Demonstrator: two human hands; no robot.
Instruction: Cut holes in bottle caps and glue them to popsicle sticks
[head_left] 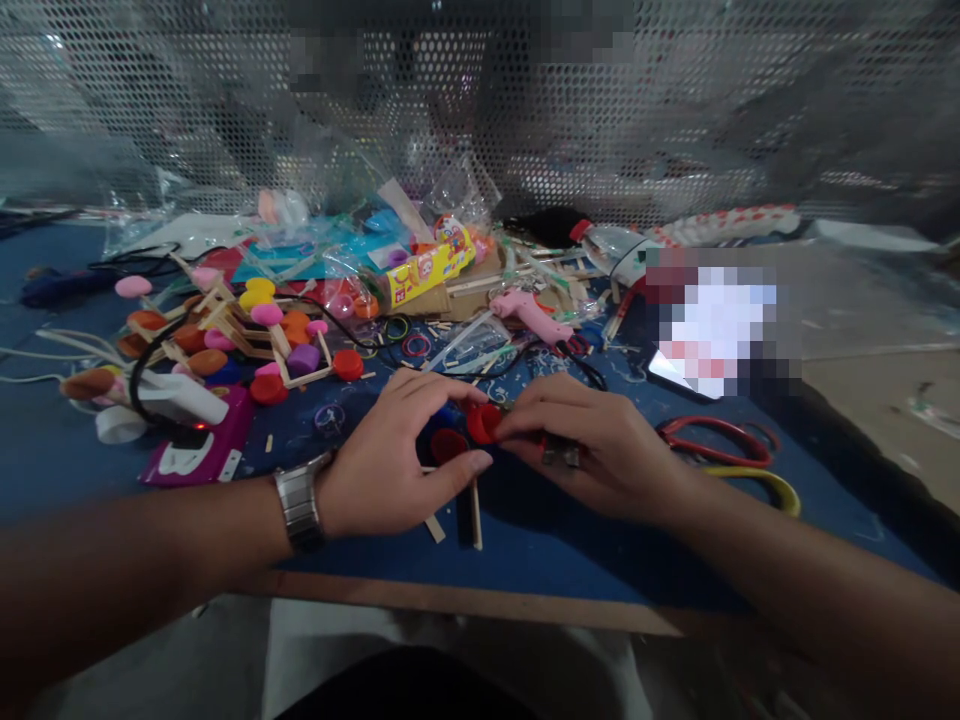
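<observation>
Hands (394, 460) (604, 440): two. From these, glue gun (534, 316): one, at one o'clock; phone (691, 368): one, at two o'clock.

On a blue surface (570, 570), a purple power strip (241, 425) with a white plug (187, 397) sits at left; a yellow printed packet (431, 268) and clear bottle (611, 248) lie farther back, a lit phone (709, 335) at right, perforated mesh (187, 90) behind

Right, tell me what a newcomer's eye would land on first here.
Probably the glowing phone, on the right of the blue table, beyond the right hand. Next might come the small red cap in the middle, between that hand and the left hand. Behind them, the pink glue gun and yellow packet stand out amid the clutter.
</observation>
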